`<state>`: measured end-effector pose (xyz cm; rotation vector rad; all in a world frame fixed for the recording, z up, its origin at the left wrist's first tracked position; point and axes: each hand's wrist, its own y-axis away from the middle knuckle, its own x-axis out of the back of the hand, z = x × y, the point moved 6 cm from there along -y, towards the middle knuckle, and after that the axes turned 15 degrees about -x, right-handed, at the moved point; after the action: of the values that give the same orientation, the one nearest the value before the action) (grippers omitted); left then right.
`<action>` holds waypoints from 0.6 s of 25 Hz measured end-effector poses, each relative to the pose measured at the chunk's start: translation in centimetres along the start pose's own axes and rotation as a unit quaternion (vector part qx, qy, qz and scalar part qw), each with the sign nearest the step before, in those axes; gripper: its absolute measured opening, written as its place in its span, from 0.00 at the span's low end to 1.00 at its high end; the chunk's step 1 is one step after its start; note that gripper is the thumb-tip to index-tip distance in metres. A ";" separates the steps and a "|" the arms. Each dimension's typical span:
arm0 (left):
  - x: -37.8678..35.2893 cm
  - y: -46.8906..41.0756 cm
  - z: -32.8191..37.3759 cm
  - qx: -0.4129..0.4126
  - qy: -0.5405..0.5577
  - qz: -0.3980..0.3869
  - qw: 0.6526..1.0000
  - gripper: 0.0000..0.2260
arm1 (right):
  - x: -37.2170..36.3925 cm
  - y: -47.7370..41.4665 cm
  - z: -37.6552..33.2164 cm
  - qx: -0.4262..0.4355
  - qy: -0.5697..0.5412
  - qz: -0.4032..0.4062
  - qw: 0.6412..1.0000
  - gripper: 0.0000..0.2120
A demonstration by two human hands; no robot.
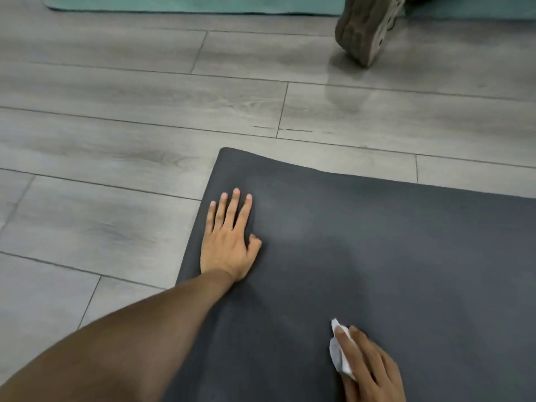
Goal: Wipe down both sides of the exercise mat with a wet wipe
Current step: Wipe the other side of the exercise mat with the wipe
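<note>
Exercise mat (406, 256): dark grey, lying flat on the floor (116, 126), a grey wood-look plank surface. One corner of the mat shows at its far left. The far edge runs off to the right and lifts slightly in a soft ripple near that corner.

Left grip (229, 242): a bare hand, palm down on the mat just inside the mat's left edge, a little back from the far corner. Fingers straight and lightly spread, pointing toward the mat's far edge, thumb tucked in at the side. Released, grasping nothing, resting flat on the mat. The bare forearm crosses the mat's left edge from the near side.

Right grip (368, 369): a bare hand low on the mat's near part, well apart from the left grip and to its right. It is grasping the wet wipe (338, 355), with the fingers laid over the top of it. The wipe is white and bunched, and it sticks out on the side facing the mat's left edge. It looks to be touching the mat surface. The thumb cannot be made out.

A paler, hazy patch sits on the mat just right of the left grip.

Beyond the mat's far edge and well apart from it, a grey-brown shoe (368, 30) stands tipped on the floor, sole showing. Farther still lies the edge of a teal mat (174, 4).
</note>
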<state>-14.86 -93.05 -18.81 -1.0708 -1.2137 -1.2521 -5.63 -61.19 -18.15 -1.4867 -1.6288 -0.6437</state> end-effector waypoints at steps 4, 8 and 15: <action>-1.3 -1.4 -1.1 -0.002 0.032 -0.011 0.999 0.38 | -0.4 -6.2 -0.7 -0.101 -0.041 -0.034 0.993 0.12; -1.3 -1.6 -1.1 -0.009 0.056 -0.019 0.998 0.39 | -1.4 -18.6 -7.1 -0.239 -0.164 0.023 0.957 0.16; -1.7 -1.6 -1.2 -0.022 0.070 -0.010 0.997 0.38 | -13.5 -30.8 -21.2 0.146 -0.079 -0.037 0.985 0.12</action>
<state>-16.27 -94.22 -20.69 -0.9860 -1.0973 -1.3517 -31.23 -91.27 -13.30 -1.2930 -1.8183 -0.3137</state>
